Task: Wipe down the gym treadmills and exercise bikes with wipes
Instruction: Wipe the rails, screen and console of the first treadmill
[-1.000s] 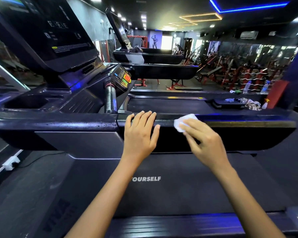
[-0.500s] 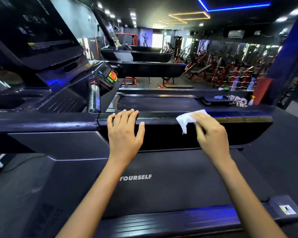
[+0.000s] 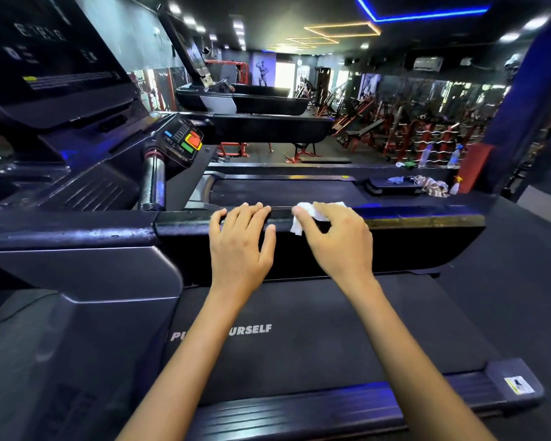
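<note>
Both forearms reached out over the treadmill belt (image 3: pixel 315 313). The left hand (image 3: pixel 240 243) lay flat on the side handrail (image 3: pixel 427 222), fingers straight and close together, tips over its top edge. Just beside it, the right hand (image 3: pixel 337 240) curled its fingers and pinched the white wipe (image 3: pixel 303 218) against the rail's top, the wipe bunched under the fingertips and hanging down the near face. To the right, the rail ran on bare to its rounded end. Beyond lay the next treadmill (image 3: pixel 283 192), and on its far end a spray bottle (image 3: pixel 455 186) and a cloth (image 3: pixel 433 186).
</note>
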The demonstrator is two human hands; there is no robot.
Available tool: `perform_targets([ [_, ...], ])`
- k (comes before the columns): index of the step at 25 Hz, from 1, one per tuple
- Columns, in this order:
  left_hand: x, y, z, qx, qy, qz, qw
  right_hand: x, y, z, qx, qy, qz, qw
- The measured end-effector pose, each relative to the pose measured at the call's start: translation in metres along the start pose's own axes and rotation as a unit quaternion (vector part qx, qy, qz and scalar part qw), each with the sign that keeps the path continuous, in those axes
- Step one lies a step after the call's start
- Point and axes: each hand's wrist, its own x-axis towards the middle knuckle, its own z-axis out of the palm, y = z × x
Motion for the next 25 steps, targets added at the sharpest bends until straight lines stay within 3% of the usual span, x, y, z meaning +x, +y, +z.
perform_targets([
  [3,-0.001,0.001,0.001,0.003,0.005,0.006,1.000,0.001,0.000,0.012,-0.059,0.023,-0.002,0.998],
  [5,-0.002,-0.001,0.002,0.001,0.009,0.014,1.000,0.006,0.009,0.008,-0.001,0.019,0.026,0.999],
  [7,-0.001,-0.003,0.002,0.001,0.015,0.021,1.000,0.012,0.014,-0.007,0.057,0.062,0.032,0.996],
  [9,-0.001,-0.003,0.002,-0.003,0.021,0.023,1.000,0.017,0.016,-0.022,0.006,0.141,-0.015,0.990],
  [11,-0.002,-0.003,0.002,-0.005,0.022,0.027,0.999,0.018,0.017,-0.023,-0.105,0.169,-0.110,0.974],
  [13,-0.002,-0.004,0.003,-0.003,0.022,0.031,0.999,0.011,0.017,-0.012,-0.160,0.112,-0.176,0.965],
  [16,-0.002,-0.005,0.003,0.002,0.022,0.039,0.999,-0.004,0.019,-0.005,-0.096,-0.017,-0.128,0.987],
  [21,-0.003,-0.007,0.004,0.004,0.019,0.048,0.999,0.002,0.015,0.000,-0.097,0.024,-0.068,0.993],
  [25,-0.003,-0.008,0.003,0.005,0.020,0.053,0.998,-0.005,0.014,0.007,-0.053,-0.052,-0.140,0.987],
])
